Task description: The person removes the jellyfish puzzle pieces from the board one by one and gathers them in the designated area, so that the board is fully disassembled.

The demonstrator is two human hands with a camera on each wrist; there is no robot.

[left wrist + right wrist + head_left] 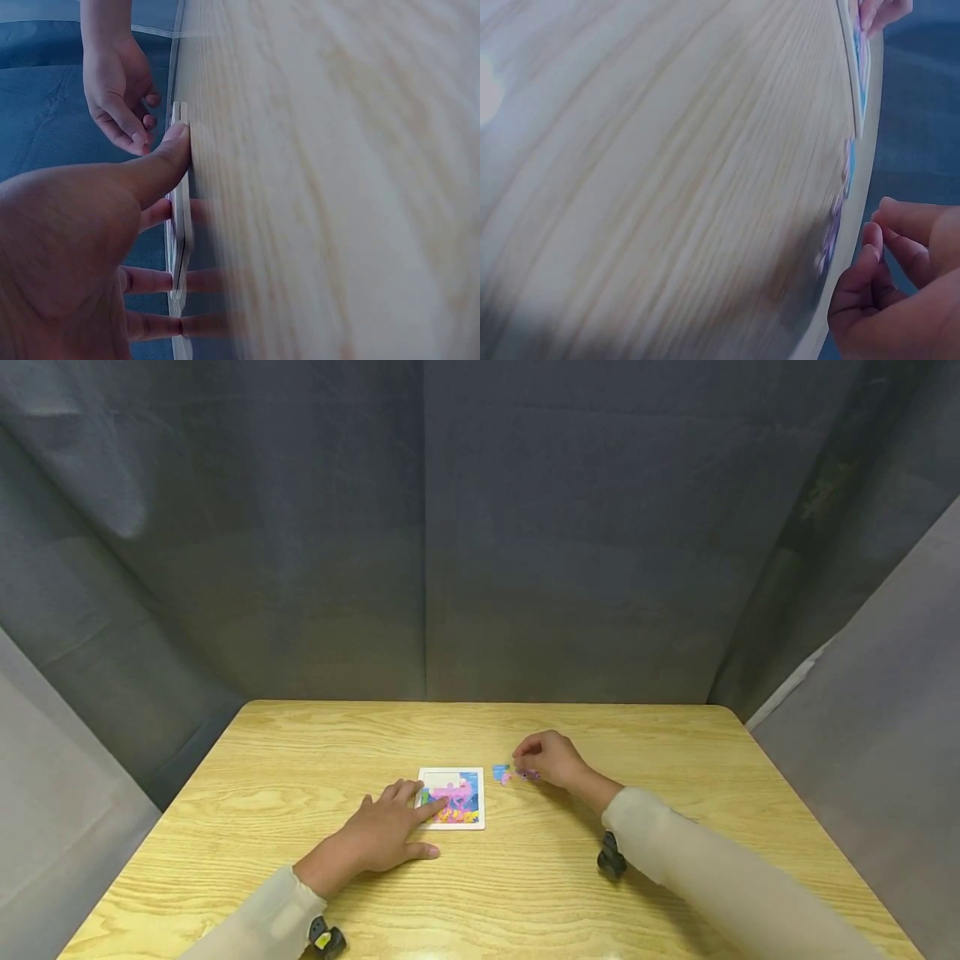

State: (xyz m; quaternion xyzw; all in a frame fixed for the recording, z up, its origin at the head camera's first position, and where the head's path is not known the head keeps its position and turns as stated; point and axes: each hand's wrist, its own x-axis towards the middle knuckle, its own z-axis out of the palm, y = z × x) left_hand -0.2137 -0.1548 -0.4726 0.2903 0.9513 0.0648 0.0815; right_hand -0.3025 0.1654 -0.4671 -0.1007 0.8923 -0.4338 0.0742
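A small square jigsaw puzzle in a white frame [450, 827] lies on the table, its picture pink, blue and yellow, with a pale unfilled patch at the upper left. My left hand [386, 831] is spread with straight fingers; the index finger rests over the picture, other fingertips are at the frame's left edge and the thumb points along its near side. My right hand [553, 760] is above loose puzzle pieces [501, 773] right of the frame. Its thumb and fingers bend toward each other; I cannot tell whether a piece is between them.
The wood-grain table [330, 743] has rounded far corners. Purple loose pieces [828, 238] lie beneath the right hand. A dark grey curtain [570, 568] hangs behind the table, and paler cloth [870, 693] hangs at the sides. Both wrists wear small black cameras [611, 857].
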